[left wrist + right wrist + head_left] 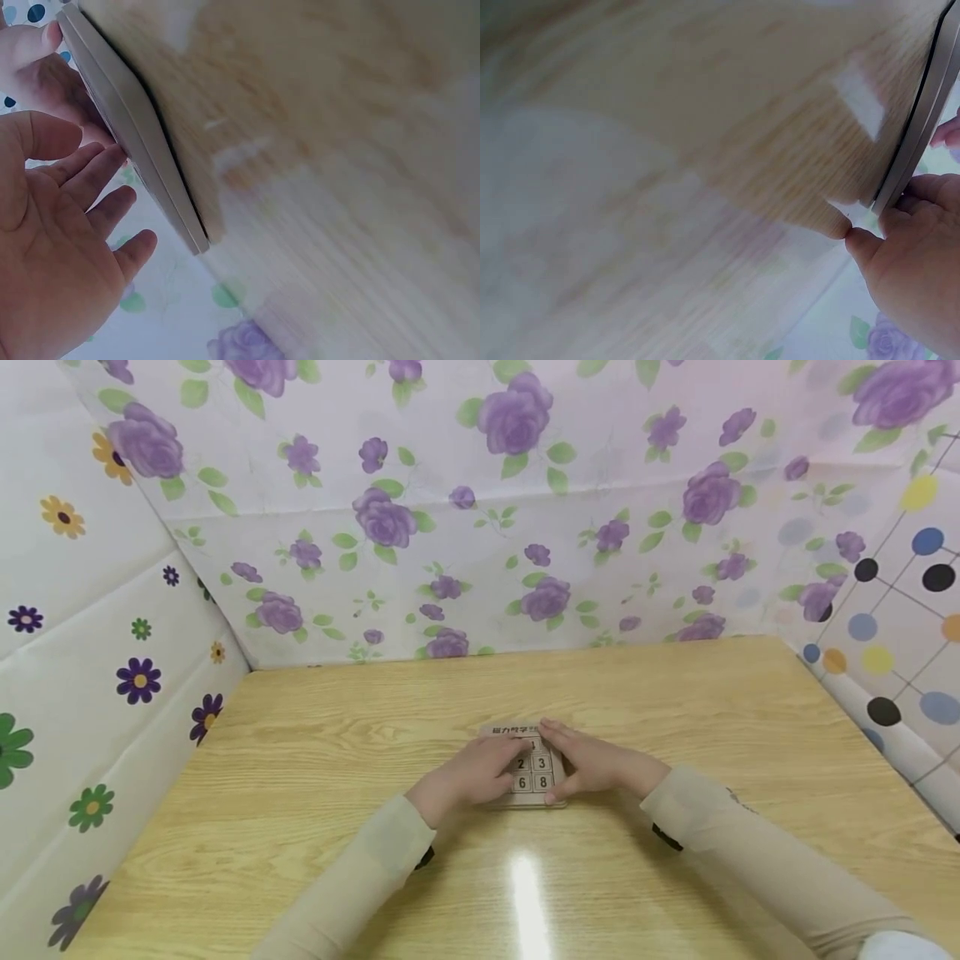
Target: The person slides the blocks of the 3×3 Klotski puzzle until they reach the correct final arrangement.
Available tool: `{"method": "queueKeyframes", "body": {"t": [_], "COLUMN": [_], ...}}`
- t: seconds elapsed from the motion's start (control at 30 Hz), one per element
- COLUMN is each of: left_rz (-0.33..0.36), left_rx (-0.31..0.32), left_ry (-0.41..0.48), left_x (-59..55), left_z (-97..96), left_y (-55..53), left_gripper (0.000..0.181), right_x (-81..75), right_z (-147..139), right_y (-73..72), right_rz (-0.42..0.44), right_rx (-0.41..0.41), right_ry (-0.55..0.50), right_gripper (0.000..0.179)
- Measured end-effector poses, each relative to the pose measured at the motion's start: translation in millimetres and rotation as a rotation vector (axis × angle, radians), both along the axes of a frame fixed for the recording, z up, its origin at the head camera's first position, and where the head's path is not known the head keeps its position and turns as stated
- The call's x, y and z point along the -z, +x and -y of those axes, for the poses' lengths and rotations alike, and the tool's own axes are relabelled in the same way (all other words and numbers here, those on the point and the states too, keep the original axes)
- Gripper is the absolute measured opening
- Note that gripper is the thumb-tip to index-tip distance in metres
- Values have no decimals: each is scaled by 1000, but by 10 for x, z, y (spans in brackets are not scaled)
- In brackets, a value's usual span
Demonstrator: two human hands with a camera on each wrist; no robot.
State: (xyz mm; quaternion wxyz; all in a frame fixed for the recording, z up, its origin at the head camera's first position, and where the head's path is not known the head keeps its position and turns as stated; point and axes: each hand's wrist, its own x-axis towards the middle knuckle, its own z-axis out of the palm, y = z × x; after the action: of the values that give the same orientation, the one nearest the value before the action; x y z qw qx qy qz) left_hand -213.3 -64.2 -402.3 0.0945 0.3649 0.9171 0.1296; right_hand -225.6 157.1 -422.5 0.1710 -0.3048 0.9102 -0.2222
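Puzzle board (532, 773) with printed digits lay flat on the wooden worktop (360, 727), about midway between its left and right edges and well apart from the far edge. Its heading (510, 730) pointed toward that far edge; 2, 3, 6 and 8 read upright from the near side, and the long axis seemed to run near to far. Left hand (480, 767), fingers loosely bent and gripping nothing, touched the face and hid the left part of the grid. Right hand (588, 762) gripped the right side, thumb at the near right corner, fingers at the far one, covering the heading's end. Beyond the far edge hung a purple-flowered sheet (465, 527); a daisy-patterned sheet (67, 577) flanked the left edge, a dotted sheet (900, 610) the right.
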Motion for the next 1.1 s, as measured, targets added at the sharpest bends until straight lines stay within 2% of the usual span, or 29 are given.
{"method": "queueKeyframes", "body": {"t": [0.4, 0.6, 0.77, 1.1], "left_rz": [24, 3, 0, -4], "left_rx": [-42, -69, -68, -69], "left_ry": [-4, 8, 9, 1], "left_x": [-11, 41, 75, 64], "left_z": [117, 197, 226, 236], "left_y": [11, 6, 8, 22], "left_gripper": [51, 51, 49, 51], "right_x": [-30, -42, -7, -5], "right_z": [-14, 11, 15, 5], "right_y": [6, 32, 32, 11], "right_rz": [6, 28, 26, 25], "right_rx": [-1, 2, 13, 18], "right_ry": [-11, -31, -19, -9], "right_gripper": [111, 110, 112, 116]}}
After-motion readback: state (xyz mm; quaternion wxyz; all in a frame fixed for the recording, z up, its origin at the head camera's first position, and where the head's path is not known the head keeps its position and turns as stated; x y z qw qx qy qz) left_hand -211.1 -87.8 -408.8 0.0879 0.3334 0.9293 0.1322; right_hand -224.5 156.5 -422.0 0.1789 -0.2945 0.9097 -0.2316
